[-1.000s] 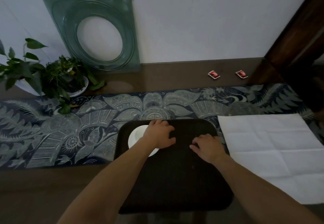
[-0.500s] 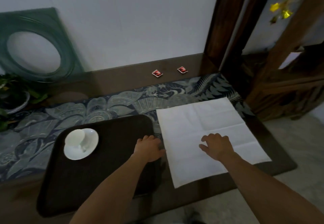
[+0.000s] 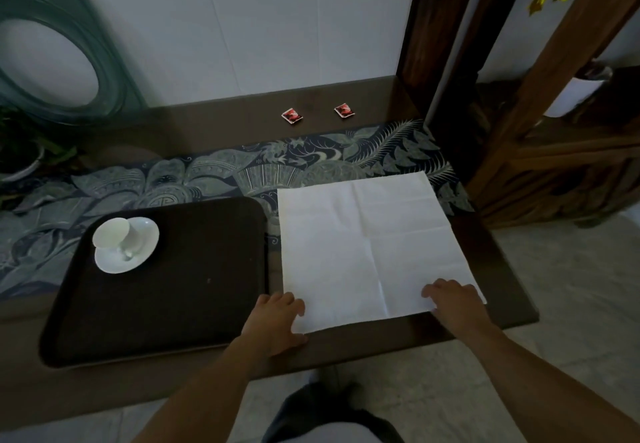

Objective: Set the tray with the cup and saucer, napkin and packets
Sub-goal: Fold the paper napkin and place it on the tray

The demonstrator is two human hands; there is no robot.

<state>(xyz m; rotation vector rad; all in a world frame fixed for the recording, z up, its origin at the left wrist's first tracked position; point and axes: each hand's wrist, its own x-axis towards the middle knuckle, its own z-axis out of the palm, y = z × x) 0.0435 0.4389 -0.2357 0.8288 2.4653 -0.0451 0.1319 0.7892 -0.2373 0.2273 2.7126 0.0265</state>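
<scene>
A dark tray (image 3: 180, 304) lies on the table at the left. A white cup (image 3: 112, 233) stands on its white saucer (image 3: 133, 259) in the tray's far left corner. To the right of the tray a white napkin (image 3: 367, 245) lies unfolded and flat. My left hand (image 3: 273, 321) rests at its near left corner, fingers on the edge and thumb at the corner. My right hand (image 3: 450, 304) lies with spread fingers on its near right corner. Two red packets (image 3: 292, 116) (image 3: 344, 110) sit apart at the back by the wall.
A patterned blue runner (image 3: 311, 162) crosses the table under the tray and napkin. A green glass panel (image 3: 52, 47) leans on the wall at left, a potted plant (image 3: 24, 155) beside it. A dark wooden post (image 3: 429, 27) and shelf unit stand at right.
The view swung right, away from the tray. Both hands left the tray, crossed to the napkin and drew back to its near corners. The cup and saucer stay on the tray.
</scene>
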